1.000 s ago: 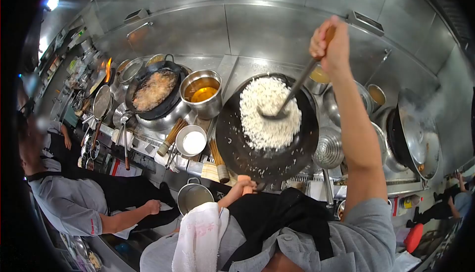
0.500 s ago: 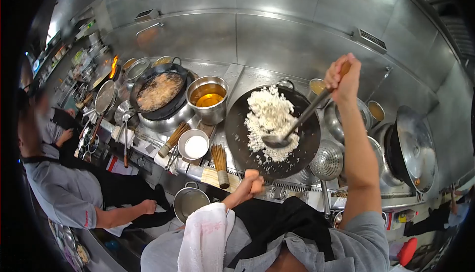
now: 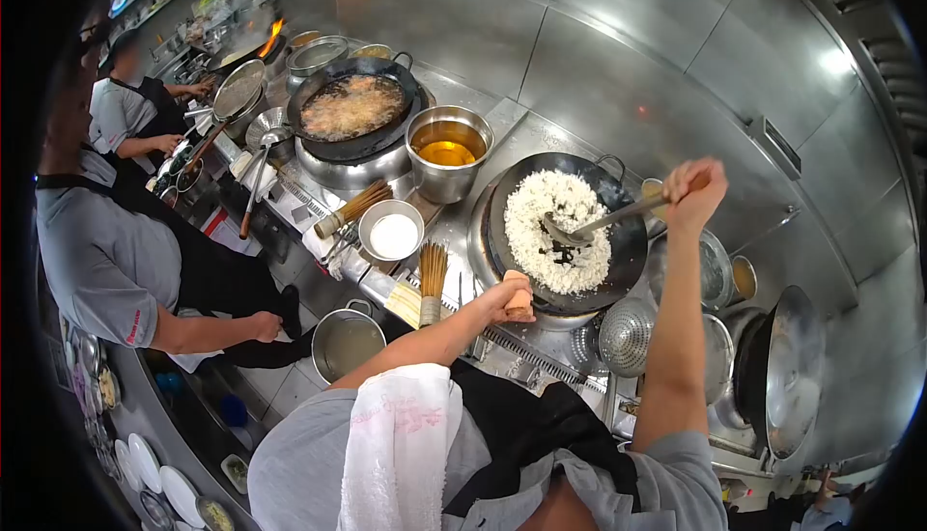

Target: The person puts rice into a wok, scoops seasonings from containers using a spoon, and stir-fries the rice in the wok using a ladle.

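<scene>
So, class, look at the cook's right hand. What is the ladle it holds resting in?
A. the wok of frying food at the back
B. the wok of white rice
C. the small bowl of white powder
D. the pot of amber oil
B: the right hand grips the ladle, whose bowl sits in the rice inside the black wok.

Rice (image 3: 555, 232) in wok (image 3: 618, 270), ladle (image 3: 589, 227) atop.

A pot of oil (image 3: 447, 153) sits beside a frying wok (image 3: 353, 111) (contents golden), near a bamboo brush (image 3: 432, 285).
</scene>
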Available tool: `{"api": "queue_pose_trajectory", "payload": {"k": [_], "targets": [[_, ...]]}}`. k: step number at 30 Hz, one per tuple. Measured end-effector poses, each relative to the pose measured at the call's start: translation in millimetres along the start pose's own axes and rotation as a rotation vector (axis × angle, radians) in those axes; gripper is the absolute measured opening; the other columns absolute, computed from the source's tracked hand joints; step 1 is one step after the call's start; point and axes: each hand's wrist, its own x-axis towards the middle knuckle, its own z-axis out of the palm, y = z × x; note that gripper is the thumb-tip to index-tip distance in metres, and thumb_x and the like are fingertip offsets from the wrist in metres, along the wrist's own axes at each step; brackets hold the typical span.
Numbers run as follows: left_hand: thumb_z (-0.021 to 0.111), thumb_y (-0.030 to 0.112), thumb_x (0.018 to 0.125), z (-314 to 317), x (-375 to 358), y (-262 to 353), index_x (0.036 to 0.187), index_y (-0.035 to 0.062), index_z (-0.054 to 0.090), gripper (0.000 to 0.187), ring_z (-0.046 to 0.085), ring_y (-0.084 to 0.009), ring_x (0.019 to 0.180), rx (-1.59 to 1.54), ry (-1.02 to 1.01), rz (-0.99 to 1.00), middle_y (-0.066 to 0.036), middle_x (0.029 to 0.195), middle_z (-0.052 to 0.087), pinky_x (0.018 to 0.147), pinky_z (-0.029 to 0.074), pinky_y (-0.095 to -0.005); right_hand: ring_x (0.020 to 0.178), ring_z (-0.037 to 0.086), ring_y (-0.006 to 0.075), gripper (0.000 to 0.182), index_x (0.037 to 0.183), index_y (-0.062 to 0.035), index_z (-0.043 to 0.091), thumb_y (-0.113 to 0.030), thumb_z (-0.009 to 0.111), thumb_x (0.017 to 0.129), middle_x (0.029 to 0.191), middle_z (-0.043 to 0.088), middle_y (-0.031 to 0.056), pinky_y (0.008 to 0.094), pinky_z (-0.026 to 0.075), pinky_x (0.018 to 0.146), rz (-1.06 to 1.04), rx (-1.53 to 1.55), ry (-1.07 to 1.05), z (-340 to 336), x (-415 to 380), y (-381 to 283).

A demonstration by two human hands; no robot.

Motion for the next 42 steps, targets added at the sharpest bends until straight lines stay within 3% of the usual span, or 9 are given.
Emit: {"api": "queue_pose_trajectory", "payload": {"k": [2,6,8,13,15,22,25,31,42], "targets": [[0.062,0.017,0.082,4,9,7,0.089,0.008,0.054,0.014,0.062,-0.0271,0.062,0.025,-0.022,0.004,-0.011,0.073,0.055,0.07,0.06,-0.0516,0.041,0.035,0.0143,0.042,0.068,-0.008,0.041,-0.036,0.036,0.098,0.051,0.04,0.0047,0.031,0.026,0.038,-0.057,0.098,-0.226,41,4,-47],[0.061,0.018,0.083,6,-1,1,0.086,0.0082,0.054,0.013,0.062,-0.0267,0.062,-0.008,0.02,-0.011,-0.01,0.072,0.056,0.068,0.06,-0.0506,0.041,0.036,0.0134,0.04,0.067,-0.0062,0.043,-0.032,0.037,0.097,0.051,0.041,0.0047,0.0296,0.027,0.038,0.118,0.202,-0.161,16,-10,40],[0.061,0.019,0.083,9,6,5,0.084,0.0082,0.055,0.012,0.062,-0.0264,0.061,-0.016,0.02,0.033,-0.009,0.072,0.057,0.065,0.06,-0.0494,0.039,0.033,0.0119,0.041,0.069,-0.007,0.043,-0.037,0.04,0.097,0.049,0.035,0.0013,0.0282,0.029,0.038,0.05,-0.261,-0.351,11,1,59],[0.057,0.016,0.085,0,11,-2,0.082,0.0079,0.055,0.009,0.061,-0.0253,0.06,-0.052,-0.043,0.075,-0.008,0.072,0.057,0.051,0.058,-0.0435,0.038,0.033,0.0132,0.039,0.066,-0.0079,0.042,-0.033,0.041,0.096,0.048,0.036,0.0028,0.0289,0.029,0.038,0.025,-0.218,-0.217,38,27,6],[0.057,0.015,0.085,3,9,-1,0.082,0.0079,0.054,0.009,0.061,-0.0246,0.06,-0.055,-0.05,0.07,-0.008,0.073,0.057,0.053,0.058,-0.0423,0.038,0.036,0.014,0.041,0.065,-0.0041,0.044,-0.028,0.041,0.098,0.048,0.041,0.0064,0.0282,0.029,0.037,-0.104,0.178,-0.299,32,19,22],[0.059,0.012,0.083,9,-1,5,0.085,0.0091,0.054,0.006,0.062,-0.0234,0.06,-0.02,-0.037,0.095,-0.008,0.074,0.058,0.053,0.059,-0.0414,0.039,0.036,0.0125,0.042,0.066,-0.0048,0.043,-0.028,0.04,0.1,0.048,0.038,0.0045,0.0278,0.03,0.038,-0.009,-0.239,-0.177,30,48,18],[0.058,0.012,0.084,16,-3,3,0.085,0.0086,0.054,0.006,0.062,-0.0238,0.06,-0.019,-0.005,0.076,-0.008,0.075,0.058,0.055,0.059,-0.0418,0.039,0.036,0.0115,0.042,0.067,-0.0047,0.043,-0.031,0.039,0.1,0.047,0.037,0.0035,0.0274,0.03,0.038,-0.115,0.073,-0.213,24,51,22],[0.057,0.013,0.085,10,0,0,0.086,0.0063,0.053,0.008,0.061,-0.0248,0.058,-0.014,-0.03,0.102,-0.009,0.076,0.058,0.055,0.059,-0.0406,0.036,0.032,0.0122,0.043,0.069,-0.0058,0.043,-0.034,0.038,0.101,0.046,0.036,0.0035,0.0282,0.027,0.036,0.191,-0.141,-0.148,23,61,23],[0.059,0.015,0.084,5,5,-2,0.087,0.008,0.054,0.009,0.063,-0.0223,0.062,0.016,-0.02,0.057,-0.008,0.077,0.06,0.057,0.06,-0.041,0.037,0.03,0.013,0.044,0.067,-0.0078,0.04,-0.035,0.034,0.101,0.046,0.034,0.0017,0.0308,0.029,0.038,0.167,-0.062,-0.09,3,45,-11]]}}
